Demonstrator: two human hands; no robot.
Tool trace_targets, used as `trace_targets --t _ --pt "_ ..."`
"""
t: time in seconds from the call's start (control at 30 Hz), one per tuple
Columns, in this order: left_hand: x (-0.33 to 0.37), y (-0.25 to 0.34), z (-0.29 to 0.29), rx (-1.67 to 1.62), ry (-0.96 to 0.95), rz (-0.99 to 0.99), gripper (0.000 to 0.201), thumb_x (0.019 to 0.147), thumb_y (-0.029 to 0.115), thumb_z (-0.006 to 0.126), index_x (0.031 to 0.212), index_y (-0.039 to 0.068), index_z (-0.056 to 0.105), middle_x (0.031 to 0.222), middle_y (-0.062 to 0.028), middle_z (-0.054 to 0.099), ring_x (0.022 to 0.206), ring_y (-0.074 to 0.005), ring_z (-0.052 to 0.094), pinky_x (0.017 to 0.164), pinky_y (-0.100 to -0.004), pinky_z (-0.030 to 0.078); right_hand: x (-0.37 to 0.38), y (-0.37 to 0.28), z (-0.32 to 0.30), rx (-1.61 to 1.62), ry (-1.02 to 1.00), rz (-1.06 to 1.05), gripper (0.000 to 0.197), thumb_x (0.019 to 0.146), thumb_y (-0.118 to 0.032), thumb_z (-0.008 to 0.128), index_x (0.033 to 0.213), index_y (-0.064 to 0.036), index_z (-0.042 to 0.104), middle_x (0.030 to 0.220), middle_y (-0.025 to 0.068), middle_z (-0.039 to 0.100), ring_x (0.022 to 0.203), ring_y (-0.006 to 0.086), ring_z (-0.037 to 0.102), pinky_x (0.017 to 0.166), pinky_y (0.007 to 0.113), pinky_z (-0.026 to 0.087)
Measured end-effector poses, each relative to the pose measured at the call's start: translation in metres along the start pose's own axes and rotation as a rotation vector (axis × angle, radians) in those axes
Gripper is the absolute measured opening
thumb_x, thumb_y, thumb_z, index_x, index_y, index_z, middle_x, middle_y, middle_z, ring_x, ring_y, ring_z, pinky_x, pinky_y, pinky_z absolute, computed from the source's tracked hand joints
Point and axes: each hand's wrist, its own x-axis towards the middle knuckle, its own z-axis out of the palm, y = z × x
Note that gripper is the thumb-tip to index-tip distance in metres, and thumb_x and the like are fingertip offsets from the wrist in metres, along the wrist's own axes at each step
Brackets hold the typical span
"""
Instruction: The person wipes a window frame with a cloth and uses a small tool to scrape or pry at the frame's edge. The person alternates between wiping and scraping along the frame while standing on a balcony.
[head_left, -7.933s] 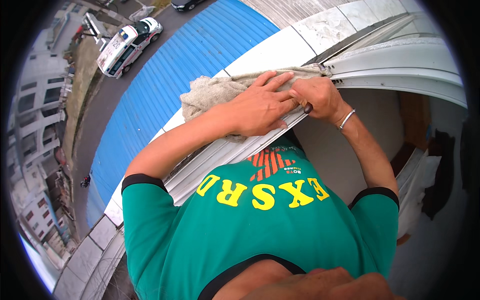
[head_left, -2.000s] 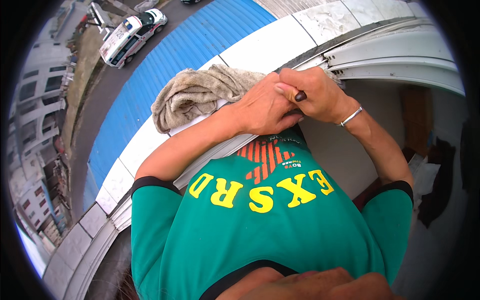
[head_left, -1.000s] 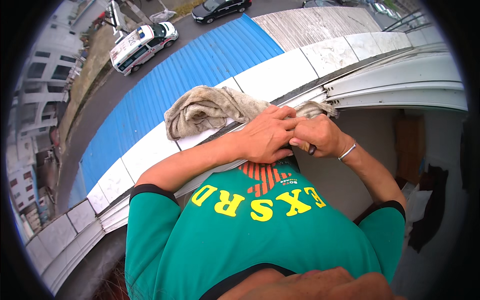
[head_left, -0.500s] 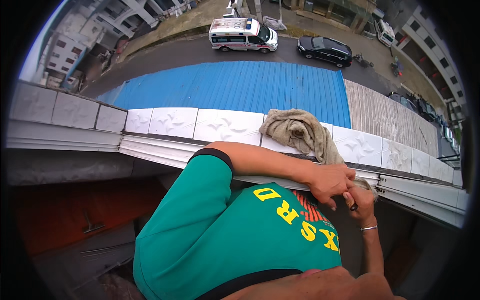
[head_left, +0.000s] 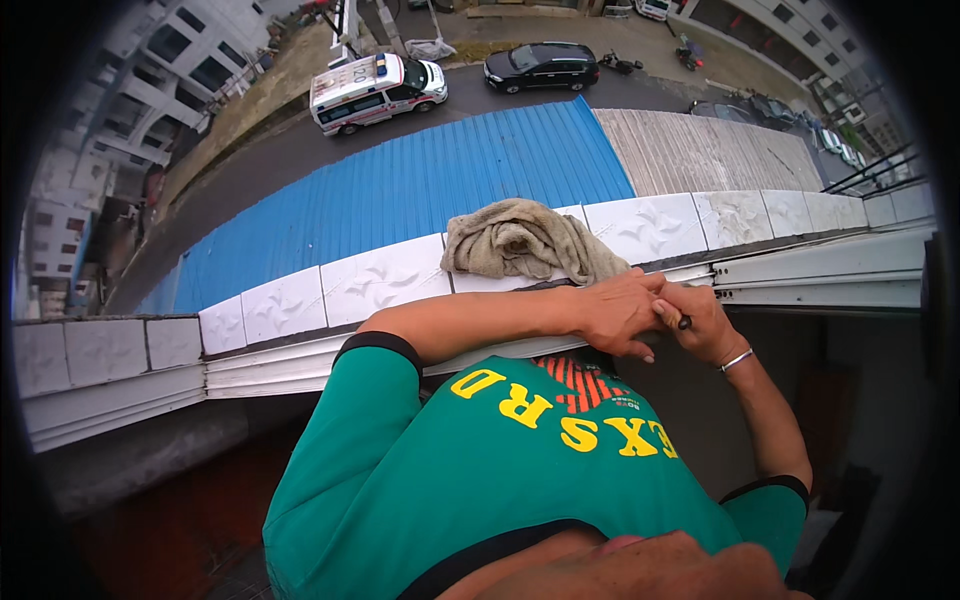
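Note:
My right hand [head_left: 703,322] is closed around a thin handle with a dark rounded end [head_left: 685,322] that pokes out near the thumb. The rest of that tool is hidden by the fist. My left hand [head_left: 622,312] reaches across from the left with bent fingers and touches the right hand. What it grips, if anything, is hidden. Both hands are at the white window frame [head_left: 765,278], close to a joint in its rail. A crumpled grey-beige cloth [head_left: 525,240] lies over the tiled ledge [head_left: 375,282], its tail running to the back of my left hand.
Beyond the ledge lies a blue corrugated roof [head_left: 400,190], with a grey corrugated roof [head_left: 705,150] to its right. Far below, a white van [head_left: 375,92] and a black car [head_left: 542,67] stand on the street. My green shirt [head_left: 480,470] is close against the frame.
The view has turned, so street, roofs and cloth appear farther left and more of my right arm shows. My hands stay together at the frame, and the right keeps hold of the handle.

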Motion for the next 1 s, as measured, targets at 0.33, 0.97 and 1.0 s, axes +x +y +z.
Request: trace_targets --t 0.33,0.97,1.0 --pt "-0.041 0.004 -0.024 -0.161 -0.06 0.038 0.042 0.086 0.035 0.072 0.114 0.004 0.068 0.123 -0.0176 0.063 0.126 -0.0375 0.048 0.108 -0.0474 0.04 0.038 -0.028 0.003 0.504 -0.101 0.282 0.04 0.105 -0.027 0.057 0.075 -0.0025 0.048 0.066 -0.0054 0.035 0.065 0.0045 0.031 0.052 0.025 0.028" --pt "-0.036 -0.002 -0.019 -0.146 -0.06 0.084 0.055 0.083 0.034 0.076 0.129 0.007 0.064 0.138 -0.0153 0.056 0.137 -0.0387 0.039 0.11 -0.0529 0.036 0.032 -0.026 0.004 0.189 -0.126 0.148 0.027 0.094 -0.019 0.069 0.076 -0.0023 0.057 0.057 0.0108 0.045 0.051 0.0205 0.041 0.05 0.033 0.036" --pt "-0.047 -0.004 -0.025 -0.094 -0.04 0.075 0.052 0.083 0.033 0.075 0.128 0.009 0.065 0.14 -0.0142 0.055 0.137 -0.0392 0.039 0.11 -0.0534 0.036 0.031 -0.031 0.01 0.207 -0.096 0.114 0.028 0.093 -0.018 0.069 0.074 -0.0028 0.055 0.057 0.011 0.045 0.05 0.0224 0.042 0.05 0.033 0.037"
